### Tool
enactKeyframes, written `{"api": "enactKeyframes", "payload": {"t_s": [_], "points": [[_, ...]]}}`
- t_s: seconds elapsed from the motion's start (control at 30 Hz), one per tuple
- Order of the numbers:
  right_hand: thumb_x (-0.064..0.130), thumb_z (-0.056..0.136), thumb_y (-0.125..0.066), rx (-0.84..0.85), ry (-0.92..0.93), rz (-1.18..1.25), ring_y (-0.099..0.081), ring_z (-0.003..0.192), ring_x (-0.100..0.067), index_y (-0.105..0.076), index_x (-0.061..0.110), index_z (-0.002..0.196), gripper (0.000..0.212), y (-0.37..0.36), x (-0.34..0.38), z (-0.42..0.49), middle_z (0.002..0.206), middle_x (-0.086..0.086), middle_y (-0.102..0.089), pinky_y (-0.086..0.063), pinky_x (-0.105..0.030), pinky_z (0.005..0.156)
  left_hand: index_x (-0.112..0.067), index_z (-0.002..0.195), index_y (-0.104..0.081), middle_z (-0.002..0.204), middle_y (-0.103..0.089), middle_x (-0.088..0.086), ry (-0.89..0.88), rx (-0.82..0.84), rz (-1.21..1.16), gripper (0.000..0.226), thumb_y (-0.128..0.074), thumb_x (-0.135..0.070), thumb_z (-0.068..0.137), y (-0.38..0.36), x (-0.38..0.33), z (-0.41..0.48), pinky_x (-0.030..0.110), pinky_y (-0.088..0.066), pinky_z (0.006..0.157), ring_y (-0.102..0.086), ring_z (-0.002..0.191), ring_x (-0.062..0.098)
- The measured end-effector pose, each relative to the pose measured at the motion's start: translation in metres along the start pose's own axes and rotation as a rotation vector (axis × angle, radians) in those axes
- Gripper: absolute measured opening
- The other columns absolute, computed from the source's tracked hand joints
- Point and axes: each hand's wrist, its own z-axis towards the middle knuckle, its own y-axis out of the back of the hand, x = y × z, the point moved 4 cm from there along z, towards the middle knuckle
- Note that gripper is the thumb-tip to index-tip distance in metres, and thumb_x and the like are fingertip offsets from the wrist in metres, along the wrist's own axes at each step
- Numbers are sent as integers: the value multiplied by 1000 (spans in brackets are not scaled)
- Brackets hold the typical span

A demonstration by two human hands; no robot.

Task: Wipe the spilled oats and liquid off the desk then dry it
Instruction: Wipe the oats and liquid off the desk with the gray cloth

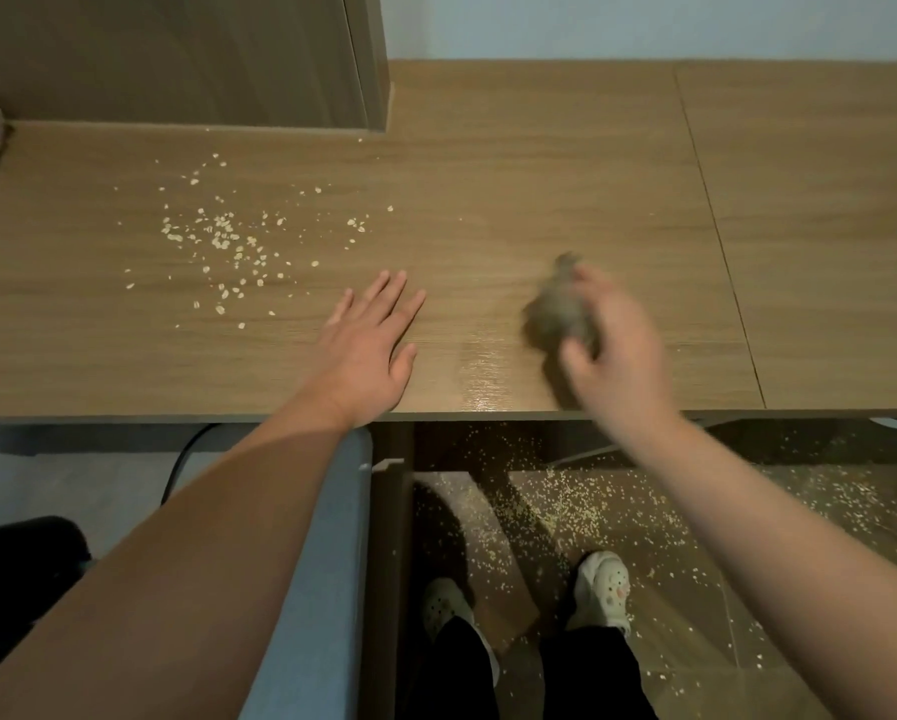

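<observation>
Left hand [368, 350] spread flat on woodgrain desk [540, 174]; right hand [618, 350] clutches crumpled grey cloth [555, 314]; flaky oats [223, 241] at ten o'clock.

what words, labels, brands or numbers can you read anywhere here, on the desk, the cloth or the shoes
None: no text can be read in this view.
The desk shows only wood grain and scattered oats.
The grey cloth gripped by the right hand is motion-blurred; no label shows.
The white clogs carry small charms, with no lettering to make out.
</observation>
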Motion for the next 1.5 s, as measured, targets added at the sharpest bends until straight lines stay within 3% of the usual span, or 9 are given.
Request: {"api": "enactKeyframes", "payload": {"t_s": [0.17, 0.3, 0.43, 0.53, 0.67, 0.8, 1.3, 1.4, 1.5], "points": [[18, 91, -59, -142, -476, -298, -34, 140, -27, -44, 9, 140, 52, 36, -81, 11, 151, -10, -38, -27, -50, 118, -23, 154, -21, 163, -11, 0, -6, 11, 15, 57, -33, -36, 100, -1, 1, 0, 37, 2, 121, -3, 150, 14], [25, 85, -57, -30, -212, -393, -35, 140, -23, -54, 18, 128, 44, -7, -38, -9, 151, -5, -39, -26, -44, 118, -23, 154, -21, 162, -11, -1, 3, 16, 8, 62, -25, -41, 94, -1, 0, 0, 37, 2, 121, -3, 150, 14], [11, 83, -60, 304, 198, -73, -39, 136, -17, -56, 12, 132, 48, -33, 8, -42, 147, -4, -46, -27, -36, 116, -24, 154, -20, 162, -10, -2, -1, 9, 19, 63, -22, -43, 94, -1, 1, 0, 38, 1, 121, -3, 150, 13], [2, 87, -55, 117, -15, 163, -40, 133, -11, -54, 10, 133, 47, -6, -4, -12, 144, -1, -46, -34, -32, 114, -23, 154, -23, 162, -12, -1, -6, 2, 19, 67, -17, -47, 91, -2, 2, 0, 38, 0, 121, -5, 150, 14], [4, 87, -54, -317, -329, 28, -43, 131, -29, -50, 1, 130, 43, 39, -73, 72, 137, -16, -49, -30, -41, 115, -23, 154, -24, 162, -13, -1, -8, 2, 24, 68, -16, -47, 91, -3, 3, 0, 37, 0, 121, -5, 150, 14], [26, 94, -51, -202, -569, -390, -32, 140, -34, -45, 4, 137, 49, 32, -111, 121, 151, -16, -37, -21, -46, 118, -22, 154, -25, 162, -13, 0, -10, 3, 13, 68, -17, -47, 91, -2, 3, -1, 36, 2, 120, -5, 150, 13], [8, 79, -60, 513, 463, -82, -46, 131, -15, -59, 15, 129, 50, -47, 31, -15, 144, 0, -50, -28, -30, 114, -15, 155, -12, 163, -8, 1, 42, -12, -7, 61, -37, -22, 99, 1, 0, -3, 32, 4, 121, 0, 149, 11], [9, 82, -62, 640, 481, 74, -48, 129, -11, -57, 18, 131, 50, -46, 33, -56, 140, 6, -50, -44, -36, 107, -16, 155, -11, 163, -7, 0, 48, -13, -1, 61, -35, -23, 100, 1, 0, -2, 31, 5, 120, 0, 149, 11], [5, 80, -56, 411, 287, 92, -45, 131, -12, -51, 22, 137, 59, -14, 17, -39, 147, 6, -44, -42, -36, 107, -15, 155, -14, 163, -8, 0, 48, -15, -2, 60, -36, -21, 100, 2, 0, -2, 31, 4, 121, -2, 150, 11]]}}
